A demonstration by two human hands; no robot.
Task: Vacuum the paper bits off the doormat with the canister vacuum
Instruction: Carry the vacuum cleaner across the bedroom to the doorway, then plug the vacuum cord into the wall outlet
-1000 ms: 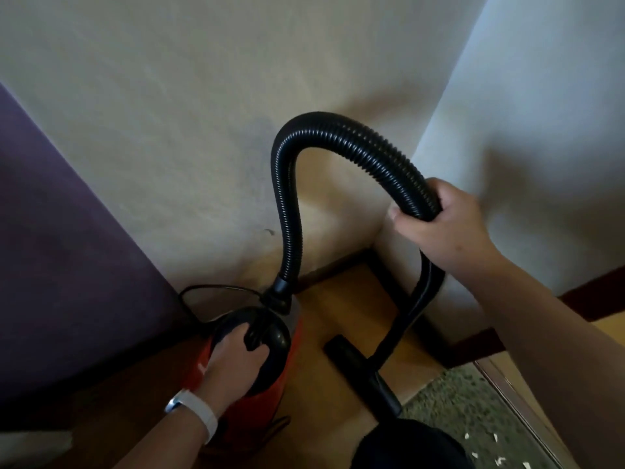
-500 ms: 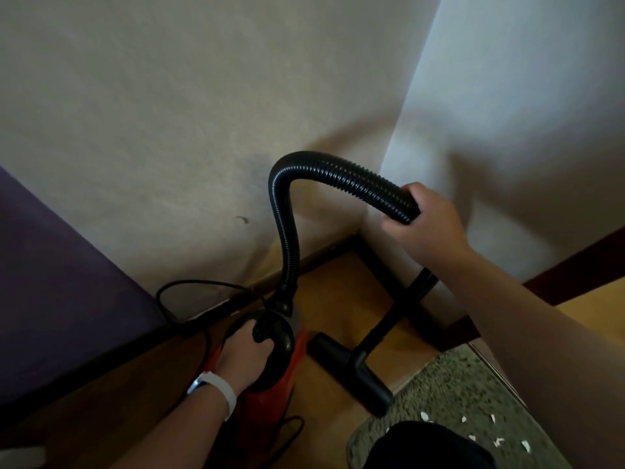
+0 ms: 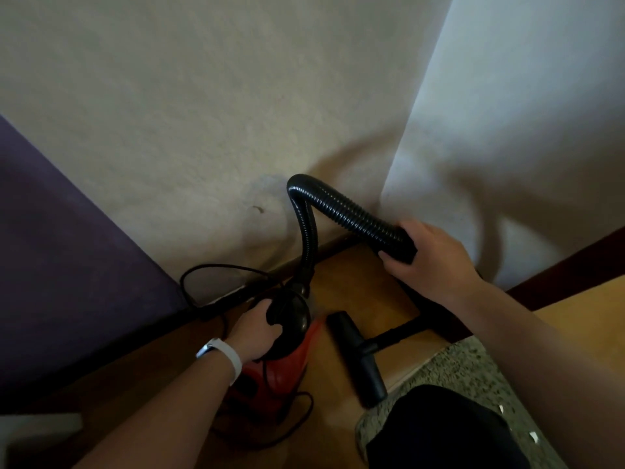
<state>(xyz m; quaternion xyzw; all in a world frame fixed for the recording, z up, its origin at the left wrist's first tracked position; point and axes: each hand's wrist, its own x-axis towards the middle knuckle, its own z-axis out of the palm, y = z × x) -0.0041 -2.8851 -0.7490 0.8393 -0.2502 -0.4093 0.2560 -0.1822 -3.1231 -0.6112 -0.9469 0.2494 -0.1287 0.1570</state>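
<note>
1. Container: the canister vacuum (image 3: pixel 287 363) is the only receptacle in view. It has a red body under a black domed top (image 3: pixel 294 316). The casing is opaque, so what it holds cannot be told.
2. Location: the canister vacuum stands on the wooden floor (image 3: pixel 355 282), near the foot of the wall (image 3: pixel 203 130) and just right of a purple surface (image 3: pixel 67 265).
3. Left hand (image 3: pixel 257 328): its fingers are curled round the grip on the black domed top and clamped on it. A white wristband (image 3: pixel 230 353) sits on the wrist.
4. Hose (image 3: pixel 338 211): black and ribbed. It rises from the canister's top, bends sharply in front of the wall and slopes down to the right.
5. Right hand (image 3: pixel 429 262): its fingers and thumb are wrapped round the smooth end of the hose and closed tight on it.
6. Wand (image 3: pixel 402 331): a black tube that runs from below the right hand down to the floor nozzle (image 3: pixel 358 357). The hand and forearm hide its upper part.
7. Floor nozzle: a long black bar lying on the wooden floor between the canister and the doormat (image 3: pixel 456 363). Its near end reaches the doormat's edge.
8. Doormat: speckled grey-green, at the lower right. A dark garment (image 3: pixel 439 431) covers part of it.
9. Paper bits (image 3: pixel 533 436): a few small white scraps lie on the doormat to the right of the garment, well apart from the floor nozzle.
10. Power cord (image 3: pixel 203 275): black. It loops on the floor behind the canister and again in front of it.
</note>
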